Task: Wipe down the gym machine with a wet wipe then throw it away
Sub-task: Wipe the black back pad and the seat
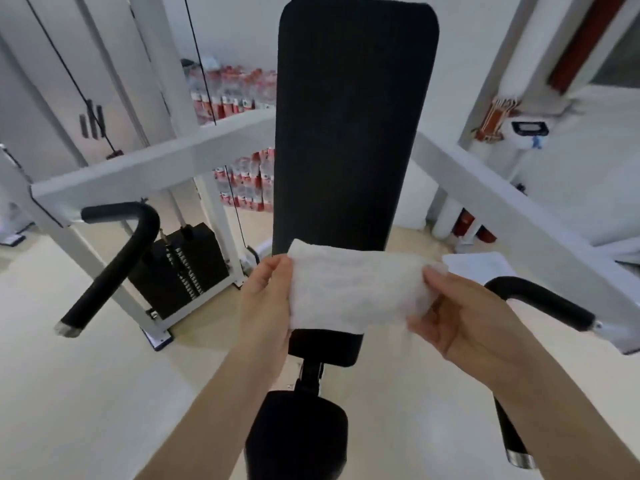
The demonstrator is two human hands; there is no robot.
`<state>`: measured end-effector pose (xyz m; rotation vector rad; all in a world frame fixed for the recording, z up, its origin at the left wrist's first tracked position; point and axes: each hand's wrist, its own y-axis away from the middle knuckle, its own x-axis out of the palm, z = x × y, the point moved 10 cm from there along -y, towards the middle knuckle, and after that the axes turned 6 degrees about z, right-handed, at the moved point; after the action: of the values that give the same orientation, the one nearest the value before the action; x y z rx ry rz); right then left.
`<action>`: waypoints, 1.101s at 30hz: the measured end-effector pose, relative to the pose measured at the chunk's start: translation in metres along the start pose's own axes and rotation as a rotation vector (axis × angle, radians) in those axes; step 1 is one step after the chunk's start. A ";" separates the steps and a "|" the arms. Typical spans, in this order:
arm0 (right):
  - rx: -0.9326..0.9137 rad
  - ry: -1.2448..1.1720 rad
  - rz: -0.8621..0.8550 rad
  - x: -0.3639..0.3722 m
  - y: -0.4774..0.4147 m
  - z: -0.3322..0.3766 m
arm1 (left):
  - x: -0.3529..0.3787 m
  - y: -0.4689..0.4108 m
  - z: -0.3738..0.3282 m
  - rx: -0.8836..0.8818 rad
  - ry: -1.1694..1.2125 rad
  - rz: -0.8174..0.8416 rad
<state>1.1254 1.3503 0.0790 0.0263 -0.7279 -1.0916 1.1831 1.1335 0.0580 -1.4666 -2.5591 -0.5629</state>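
Observation:
A white wet wipe (356,289) is stretched flat between both hands, in front of the lower end of the gym machine's tall black back pad (349,126). My left hand (266,299) pinches the wipe's left edge. My right hand (460,317) pinches its right edge with thumb and fingers. Below the hands sits the black seat pad (298,434). I cannot tell whether the wipe touches the back pad.
White frame arms (145,168) spread to both sides. A black curved handle (114,261) is at left and another (543,303) at right. A black weight stack (183,271) stands behind left. Packs of bottles (239,95) line the back wall. The floor is pale.

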 end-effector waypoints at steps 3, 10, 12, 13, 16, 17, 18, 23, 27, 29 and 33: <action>-0.075 0.093 -0.210 -0.019 -0.031 0.015 | 0.012 -0.040 -0.010 0.018 -0.139 0.008; -0.301 0.502 -0.245 0.015 -0.116 0.108 | 0.047 -0.124 -0.088 0.276 -0.422 0.003; -0.421 0.622 -0.334 0.029 -0.131 0.147 | 0.061 -0.145 -0.120 0.385 -0.495 0.006; -0.487 0.684 -0.369 0.037 -0.138 0.166 | 0.069 -0.156 -0.134 0.438 -0.520 0.020; -0.717 0.814 -0.475 0.059 -0.156 0.212 | 0.092 -0.183 -0.171 0.603 -0.610 0.044; -0.806 0.867 -0.517 0.066 -0.160 0.224 | 0.098 -0.192 -0.182 0.643 -0.621 0.045; -0.892 0.924 -0.566 0.074 -0.161 0.234 | 0.102 -0.200 -0.192 0.664 -0.614 0.051; -1.141 1.096 -0.736 0.106 -0.175 0.262 | 0.119 -0.244 -0.226 0.649 -0.448 0.113; -1.122 1.314 -0.978 0.130 -0.192 0.274 | 0.137 -0.267 -0.250 0.792 -0.541 0.182; -0.955 1.453 -1.043 0.135 -0.213 0.272 | 0.142 -0.276 -0.259 0.862 -0.632 0.179; -0.785 1.621 -1.130 0.140 -0.238 0.281 | 0.146 -0.295 -0.268 0.878 -0.707 0.145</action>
<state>0.8180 1.2124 0.2825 0.6268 1.3608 -1.8285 0.8389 1.0130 0.2743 -1.5900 -2.4801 1.1508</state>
